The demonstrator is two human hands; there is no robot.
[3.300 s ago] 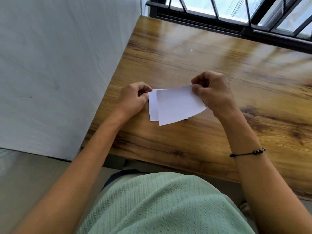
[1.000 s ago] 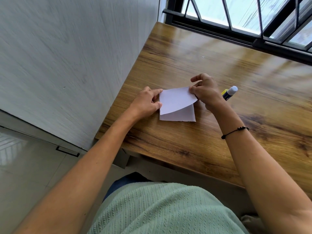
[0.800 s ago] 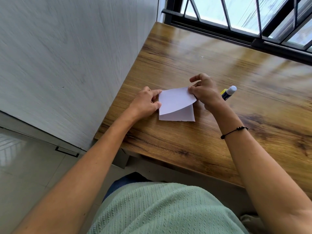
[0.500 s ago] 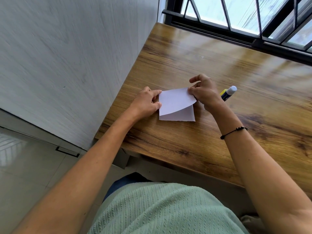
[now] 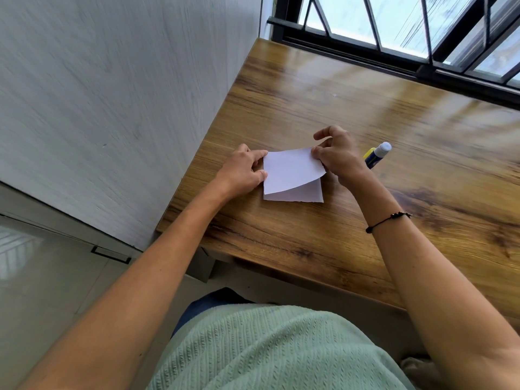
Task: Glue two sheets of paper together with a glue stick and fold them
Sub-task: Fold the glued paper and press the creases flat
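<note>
Little has moved since a second ago: left hand (image 5: 244,172) fingers press paper (image 5: 291,171) flat, right hand (image 5: 336,156) pinches the raised flap; folding step, next likely lower and crease.

The table (image 5: 351,108) is wood-grained, brown with dark streaks, and its top is glossy enough to throw back pale window light along its far side. On it lies white paper (image 5: 292,171), matt and thin, the upper layer curving smoothly, the lower edge nearest the person slightly ragged (as if torn rather than cut). Just right of the paper, the glue stick (image 5: 377,156) looks like smooth plastic, with a pale cap and a yellow and blue body. Left of the table, the wall (image 5: 112,94) is matt, pale grey and faintly streaked. Beyond the table, the window frame (image 5: 394,56) is dark and smooth. The person's green top (image 5: 267,350) is ribbed knit cloth.
</note>
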